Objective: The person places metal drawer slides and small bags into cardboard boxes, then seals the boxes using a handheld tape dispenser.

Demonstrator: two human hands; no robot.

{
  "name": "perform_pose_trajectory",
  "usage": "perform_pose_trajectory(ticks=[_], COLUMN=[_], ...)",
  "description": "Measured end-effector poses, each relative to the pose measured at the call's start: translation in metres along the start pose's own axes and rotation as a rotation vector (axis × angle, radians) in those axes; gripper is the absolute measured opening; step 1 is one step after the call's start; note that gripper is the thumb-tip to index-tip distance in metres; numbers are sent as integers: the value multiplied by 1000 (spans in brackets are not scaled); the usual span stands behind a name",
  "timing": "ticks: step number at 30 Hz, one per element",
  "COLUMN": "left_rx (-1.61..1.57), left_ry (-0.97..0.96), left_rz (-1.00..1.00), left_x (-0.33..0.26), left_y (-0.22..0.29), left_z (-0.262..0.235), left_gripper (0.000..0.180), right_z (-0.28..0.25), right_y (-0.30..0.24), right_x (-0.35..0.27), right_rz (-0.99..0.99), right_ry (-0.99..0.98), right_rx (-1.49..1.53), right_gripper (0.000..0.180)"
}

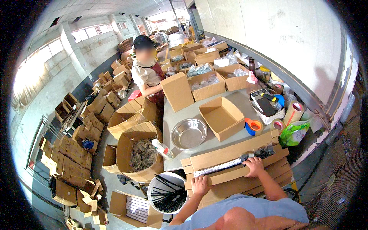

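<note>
A long, shallow cardboard box (230, 154) lies open in front of me at the table's near edge. Inside it rest a silvery metal rail, which looks like a drawer slide (218, 168), and dark small parts in clear plastic (264, 151) towards the right end. My left hand (201, 186) grips the box's near side by its left end, fingers bent over the cardboard edge. Farther right, my right hand (254, 167) curls over the same near side, its fingertips close to the bagged parts. More flat cardboard (268, 180) lies beneath the box.
Beyond the box stand a steel bowl (188, 134), an open carton (222, 117) and orange and blue tape rolls (253, 126). A white bucket of black rods (168, 193) and a white-capped bottle (162, 149) are left. A co-worker (147, 73) stands across; a fan (335, 184) is right.
</note>
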State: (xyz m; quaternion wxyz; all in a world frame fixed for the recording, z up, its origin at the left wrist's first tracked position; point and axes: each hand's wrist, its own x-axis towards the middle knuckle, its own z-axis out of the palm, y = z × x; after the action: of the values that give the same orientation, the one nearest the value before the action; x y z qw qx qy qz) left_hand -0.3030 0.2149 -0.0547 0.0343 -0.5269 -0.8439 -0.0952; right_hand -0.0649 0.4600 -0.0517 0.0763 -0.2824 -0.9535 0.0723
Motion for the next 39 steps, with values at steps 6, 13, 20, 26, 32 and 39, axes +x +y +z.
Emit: perform_pose_trajectory(ticks=[6, 13, 20, 26, 32, 39], left_rx=[-25, -10, -4, -15, -21, -30], left_ry=[-6, -34, -35, 1, -36, -9], left_rz=[-3, -12, -12, -12, -11, 3], left_x=[0, 0, 0, 0, -1, -2], left_y=[0, 1, 1, 2, -1, -1], left_z=[1, -1, -2, 0, 4, 6], left_gripper=[64, 65, 65, 63, 66, 69], right_z=[0, 2, 9, 10, 8, 9], right_y=[0, 0, 5, 5, 4, 6], right_x=[0, 0, 0, 1, 0, 0], right_rz=[4, -1, -20, -34, -31, -38], right_ry=[-5, 2, 41, 65, 53, 52], right_rx=[17, 7, -5, -14, -14, -7], right_gripper=[69, 71, 77, 75, 77, 77])
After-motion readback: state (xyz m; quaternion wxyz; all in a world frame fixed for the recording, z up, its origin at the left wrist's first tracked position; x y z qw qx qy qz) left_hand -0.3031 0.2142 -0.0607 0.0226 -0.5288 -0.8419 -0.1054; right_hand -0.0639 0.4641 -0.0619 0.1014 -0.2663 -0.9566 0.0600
